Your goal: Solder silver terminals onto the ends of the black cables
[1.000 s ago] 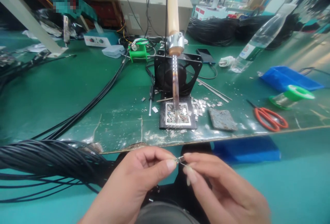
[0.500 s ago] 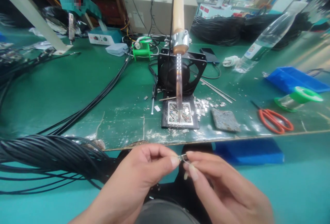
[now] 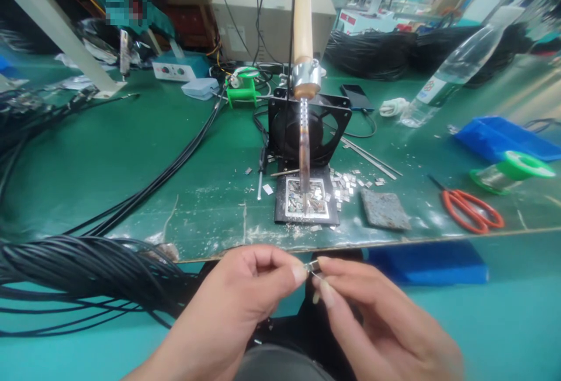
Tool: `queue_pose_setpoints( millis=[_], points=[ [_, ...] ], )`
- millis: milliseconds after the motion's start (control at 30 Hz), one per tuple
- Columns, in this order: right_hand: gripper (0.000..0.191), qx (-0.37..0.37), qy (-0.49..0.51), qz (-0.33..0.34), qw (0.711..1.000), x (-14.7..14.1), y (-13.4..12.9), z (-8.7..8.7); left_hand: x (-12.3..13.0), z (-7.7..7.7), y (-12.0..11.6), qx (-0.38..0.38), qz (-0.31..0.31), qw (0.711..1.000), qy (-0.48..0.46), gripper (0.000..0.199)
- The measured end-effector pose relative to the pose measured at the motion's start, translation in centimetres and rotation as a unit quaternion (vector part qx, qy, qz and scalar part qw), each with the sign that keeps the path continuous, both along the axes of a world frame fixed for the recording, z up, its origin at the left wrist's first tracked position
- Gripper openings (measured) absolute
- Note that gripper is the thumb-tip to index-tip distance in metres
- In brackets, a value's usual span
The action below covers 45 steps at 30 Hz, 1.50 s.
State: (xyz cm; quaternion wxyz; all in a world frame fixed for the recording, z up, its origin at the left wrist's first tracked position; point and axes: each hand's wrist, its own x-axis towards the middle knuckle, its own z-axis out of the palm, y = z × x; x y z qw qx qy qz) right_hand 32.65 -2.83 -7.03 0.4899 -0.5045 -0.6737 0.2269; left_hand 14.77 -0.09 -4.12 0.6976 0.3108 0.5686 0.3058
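In front of the bench edge, my left hand [image 3: 249, 293] pinches a small silvery metal part [image 3: 312, 266] between thumb and forefinger. From the other side my right hand [image 3: 390, 317] closes its fingertips on the same part's far end. A thin metal strip or wire shows between the fingertips; its exact shape is too small to tell. Beyond the hands a wooden-handled soldering iron [image 3: 302, 30] is clamped tip down over a white-rimmed square tray [image 3: 287, 200] of small metal bits. A black fan [image 3: 309, 127] stands behind the tray.
Loose metal plates [image 3: 344, 184] are scattered beside the tray. Rightward lie a grey block [image 3: 385, 210], red-handled scissors [image 3: 471, 210], a green solder spool [image 3: 512, 172] and a plastic bottle [image 3: 462, 71]. A bundle of black cables [image 3: 96, 276] hangs over the left edge.
The bench appears slightly lower in the picture, as the view has tilted a little. Both hands keep nearly the same pinch on the small metal part.
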Motion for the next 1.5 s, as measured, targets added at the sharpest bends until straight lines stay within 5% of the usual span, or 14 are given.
queue_pose_setpoints(
  millis=[400,900,1500],
  points=[
    [0.019,0.020,0.014,0.000,1.000,-0.4,1.0,-0.5,0.3,0.7,1.0,-0.016,0.012,1.000,0.016,0.024],
    [0.020,0.099,0.055,0.060,0.992,-0.1,5.3,-1.0,0.5,0.6,2.7,0.005,0.044,0.999,0.008,0.024],
    [0.024,0.095,0.069,0.064,0.991,-0.3,5.7,-1.2,0.4,0.6,3.2,0.003,0.050,0.999,-0.003,0.025]
  ],
)
